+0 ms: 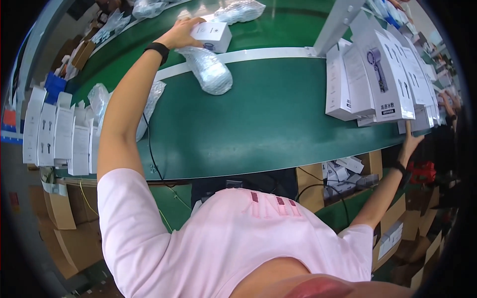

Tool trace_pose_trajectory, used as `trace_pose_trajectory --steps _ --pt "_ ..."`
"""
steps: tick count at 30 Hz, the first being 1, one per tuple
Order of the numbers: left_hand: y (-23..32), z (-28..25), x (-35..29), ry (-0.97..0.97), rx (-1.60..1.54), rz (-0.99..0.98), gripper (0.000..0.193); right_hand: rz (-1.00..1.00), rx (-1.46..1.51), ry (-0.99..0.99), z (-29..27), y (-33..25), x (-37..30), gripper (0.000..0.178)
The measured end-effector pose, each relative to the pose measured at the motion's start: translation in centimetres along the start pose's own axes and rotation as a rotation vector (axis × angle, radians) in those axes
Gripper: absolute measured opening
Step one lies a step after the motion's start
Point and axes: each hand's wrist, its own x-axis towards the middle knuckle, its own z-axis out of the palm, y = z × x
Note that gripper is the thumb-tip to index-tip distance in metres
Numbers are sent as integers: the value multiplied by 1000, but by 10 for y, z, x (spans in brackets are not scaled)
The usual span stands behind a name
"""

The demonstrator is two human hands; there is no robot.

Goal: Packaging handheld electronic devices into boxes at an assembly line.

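My left hand (182,34) reaches to the far side of the green table and grips the left end of a small white box (211,35). Just below that box lies a bubble-wrapped item (211,74), and another bubble-wrapped item (239,12) rests behind it. At the table's right edge my right hand (411,143) has its fingers apart, one fingertip against the lower edge of a row of white cartons (385,74). The front carton bears a picture of a handheld fan. Part of that hand's far side is hard to make out.
White cartons (54,131) stand in a row at the left, beside more bubble-wrapped items (151,102). A white metal post (338,25) rises from a strip across the green table (238,129). A black cable (151,149) hangs over the front edge. Below are cardboard boxes (310,191).
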Motion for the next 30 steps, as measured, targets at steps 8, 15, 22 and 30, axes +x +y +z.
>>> trace_pose_trajectory --steps 8,15,22,30 --pt "-27 -15 -18 -224 -646 -273 107 -594 147 248 19 -293 -159 60" --pt "-41 -5 -37 22 -642 -206 80 -668 329 -549 143 -433 -212 85" --pt "-40 -6 -32 -27 -926 -278 74 -811 -146 -751 367 -409 -185 107" --pt "-70 -15 45 127 -828 -334 79 -283 224 -1038 368 -389 -186 87"
